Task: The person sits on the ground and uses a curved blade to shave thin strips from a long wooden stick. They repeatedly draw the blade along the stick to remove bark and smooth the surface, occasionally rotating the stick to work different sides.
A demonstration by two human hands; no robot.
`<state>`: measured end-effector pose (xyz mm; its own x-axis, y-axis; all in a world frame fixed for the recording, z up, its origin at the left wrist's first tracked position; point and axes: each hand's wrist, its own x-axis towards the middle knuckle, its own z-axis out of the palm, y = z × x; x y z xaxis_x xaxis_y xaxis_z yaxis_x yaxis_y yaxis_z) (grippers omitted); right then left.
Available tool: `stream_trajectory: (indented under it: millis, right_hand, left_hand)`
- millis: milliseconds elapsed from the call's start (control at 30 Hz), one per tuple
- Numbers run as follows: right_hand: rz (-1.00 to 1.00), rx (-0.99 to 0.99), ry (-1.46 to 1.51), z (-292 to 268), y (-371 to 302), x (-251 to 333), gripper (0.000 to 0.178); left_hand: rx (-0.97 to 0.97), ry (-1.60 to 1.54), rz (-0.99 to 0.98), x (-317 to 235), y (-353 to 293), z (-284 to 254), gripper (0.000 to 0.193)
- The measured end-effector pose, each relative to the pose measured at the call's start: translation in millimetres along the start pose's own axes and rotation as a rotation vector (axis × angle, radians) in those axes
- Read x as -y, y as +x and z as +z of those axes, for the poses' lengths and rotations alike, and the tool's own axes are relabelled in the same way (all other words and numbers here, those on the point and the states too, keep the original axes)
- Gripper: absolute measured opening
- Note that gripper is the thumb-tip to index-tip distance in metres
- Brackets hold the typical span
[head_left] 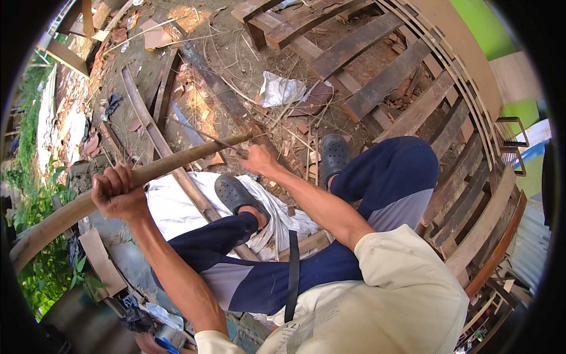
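A long bamboo pole (pixel 177 158) slants up from the lower left to the middle of the head view. My left hand (pixel 121 192) is wrapped round it partway along. Close to the pole's far end, my right hand (pixel 259 160) is closed on the handle of a long knife. Its thin, dark blade (pixel 206 135) points up and left, crossing over the pole near that end; whether it touches the wood I cannot tell. Beyond, on the ground, lies a flat blue-grey blade-like piece (pixel 187 127).
A white sheet (pixel 171 203) and a split bamboo length (pixel 194 192) lie under the pole. My feet wear dark clogs (pixel 233 193). A slatted wooden frame (pixel 407 71) curves along the right. Timber, shavings and a white bag (pixel 280 89) litter the dirt; plants (pixel 56 236) grow at left.
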<state>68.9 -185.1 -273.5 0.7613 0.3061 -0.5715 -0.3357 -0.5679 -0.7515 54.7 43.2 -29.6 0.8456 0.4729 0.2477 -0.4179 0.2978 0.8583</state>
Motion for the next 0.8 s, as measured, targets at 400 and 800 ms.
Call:
stream_trajectory:
  millis: [400, 800]
  right_hand:
    - [0.164, -0.155, -0.046, 27, -3, -82, 0.034]
    - [0.293, -0.268, 0.156, 58, 5, -110, 0.036]
  left_hand:
    - [-0.026, 0.000, 0.005, 5, 2, 20, 0.040]
    - [-0.398, 0.183, 0.160, 15, 1, 36, 0.041]
